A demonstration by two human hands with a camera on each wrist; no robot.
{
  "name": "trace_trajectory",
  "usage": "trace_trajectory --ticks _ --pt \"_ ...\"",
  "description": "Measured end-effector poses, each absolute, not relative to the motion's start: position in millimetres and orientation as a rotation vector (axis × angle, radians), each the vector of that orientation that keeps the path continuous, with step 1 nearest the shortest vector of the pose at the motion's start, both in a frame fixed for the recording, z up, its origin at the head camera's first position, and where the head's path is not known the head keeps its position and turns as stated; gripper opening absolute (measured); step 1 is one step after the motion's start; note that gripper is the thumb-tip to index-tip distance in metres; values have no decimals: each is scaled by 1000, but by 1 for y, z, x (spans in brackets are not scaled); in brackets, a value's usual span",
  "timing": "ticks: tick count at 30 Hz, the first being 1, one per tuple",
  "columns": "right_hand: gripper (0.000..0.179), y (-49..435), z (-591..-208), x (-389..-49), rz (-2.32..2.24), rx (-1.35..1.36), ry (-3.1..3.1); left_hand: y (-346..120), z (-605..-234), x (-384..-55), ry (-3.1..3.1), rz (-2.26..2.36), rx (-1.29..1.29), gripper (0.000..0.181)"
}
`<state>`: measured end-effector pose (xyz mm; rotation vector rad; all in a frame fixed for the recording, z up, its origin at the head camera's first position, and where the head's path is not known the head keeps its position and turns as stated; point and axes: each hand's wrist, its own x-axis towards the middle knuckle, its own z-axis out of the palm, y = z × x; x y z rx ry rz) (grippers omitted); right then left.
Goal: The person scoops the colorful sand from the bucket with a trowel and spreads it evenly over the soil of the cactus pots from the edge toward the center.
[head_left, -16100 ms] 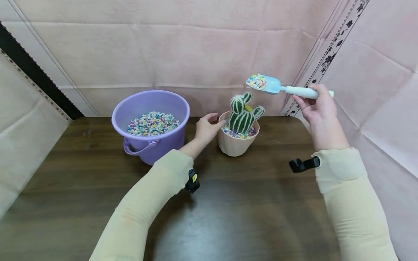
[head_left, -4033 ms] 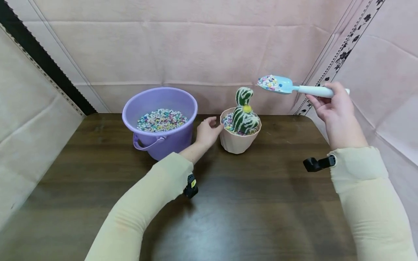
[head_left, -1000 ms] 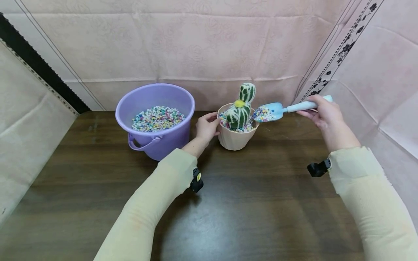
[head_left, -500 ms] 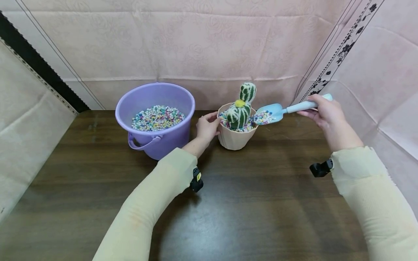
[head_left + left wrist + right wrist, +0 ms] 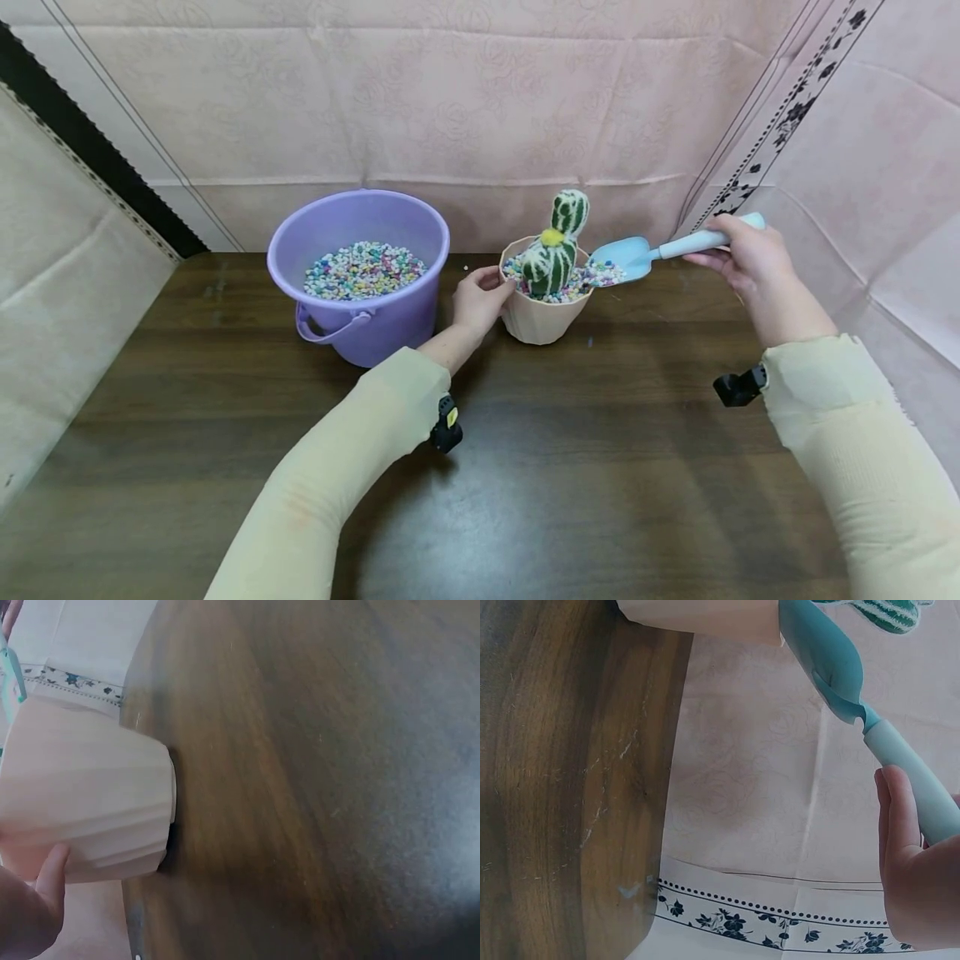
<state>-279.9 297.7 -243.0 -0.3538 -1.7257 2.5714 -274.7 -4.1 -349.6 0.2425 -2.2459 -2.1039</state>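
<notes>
In the head view, my right hand (image 5: pixel 753 271) grips the handle of a light blue scoop (image 5: pixel 633 257). Its tip lies at the right rim of a cream flowerpot (image 5: pixel 542 321), tilted down towards it. Colourful small pebbles (image 5: pixel 602 273) spread from the scoop's tip into the pot. A green-and-white striped cactus (image 5: pixel 546 268) with a yellow flower stands in the pot. At the pot's left rim, my left hand (image 5: pixel 477 302) holds the wall, fingers partly hidden. The left wrist view shows a finger (image 5: pixel 52 877) against the flowerpot (image 5: pixel 90 787).
A purple bucket (image 5: pixel 390 329), part-filled with the same pebbles (image 5: pixel 363 271), stands left of my left hand. One blue pebble (image 5: pixel 590 342) and one white pebble (image 5: pixel 467 267) lie on the wooden table (image 5: pixel 570 467). Pale cloth (image 5: pixel 465 108) walls the back and sides.
Since 4 s ago my right hand has lowered the scoop from above to the pot's rim. Over the last half second pebbles have slid off it into the pot, and two loose ones appear on the table.
</notes>
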Motion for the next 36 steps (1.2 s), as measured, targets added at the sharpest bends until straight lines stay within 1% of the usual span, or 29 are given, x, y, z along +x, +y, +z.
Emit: trace_trajectory --ticks 7,12,17,24,36 --pt "14 293 -243 -285 2584 -379 -1703 -2 -345 -274 -2290 -2048 226 34" --pt "12 286 -239 -290 2570 -357 -1705 -1 -346 -278 -2290 -2040 212 32" --pt "10 276 -233 -293 2490 -299 -1769 0 -347 -279 -2266 -2040 197 31" --pt "13 262 -227 -292 2362 -193 -1856 1 -350 -280 -2244 -2044 193 30" --pt "12 257 -219 -292 2207 -87 -1946 2 -353 -282 -2236 -2050 193 29"
